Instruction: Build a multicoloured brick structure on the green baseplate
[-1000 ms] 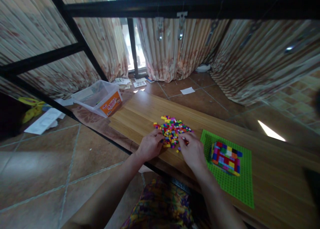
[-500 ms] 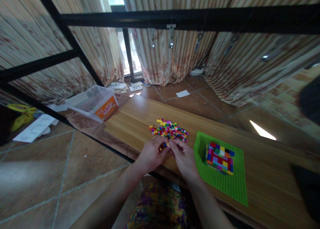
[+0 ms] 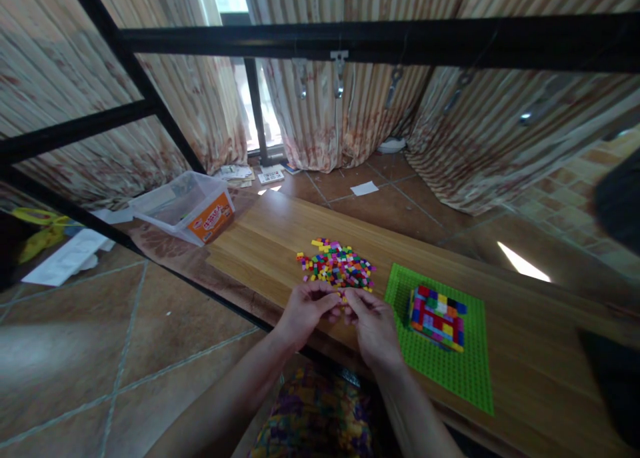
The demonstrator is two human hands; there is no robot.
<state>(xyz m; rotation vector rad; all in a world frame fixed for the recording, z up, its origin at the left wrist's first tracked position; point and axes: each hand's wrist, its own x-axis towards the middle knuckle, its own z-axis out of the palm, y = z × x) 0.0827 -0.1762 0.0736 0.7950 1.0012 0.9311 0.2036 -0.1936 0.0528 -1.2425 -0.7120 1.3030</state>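
Observation:
My left hand (image 3: 306,313) and my right hand (image 3: 374,325) meet at the table's near edge, fingertips pinched together. Between them shows a small yellow toy building brick (image 3: 343,299); the fingers cover most of it, so I cannot tell whether more than one piece is held. Just beyond my fingers lies a loose pile of multicoloured bricks (image 3: 340,263). To the right of my right hand, a green baseplate (image 3: 445,376) carries a low, roughly rectangular block of colourful bricks (image 3: 439,317).
The wooden tabletop (image 3: 280,225) runs diagonally. At its far left end stands a clear plastic bin (image 3: 167,228) with an orange label. A black metal bar (image 3: 350,41) with hanging clips crosses above. Striped curtains (image 3: 360,111) hang behind, and papers (image 3: 237,173) lie near them.
My hands have drawn slightly toward me, away from the pile. A blue bit that showed at my fingertips is out of sight, and yellow shows there instead. The view has shifted slightly.

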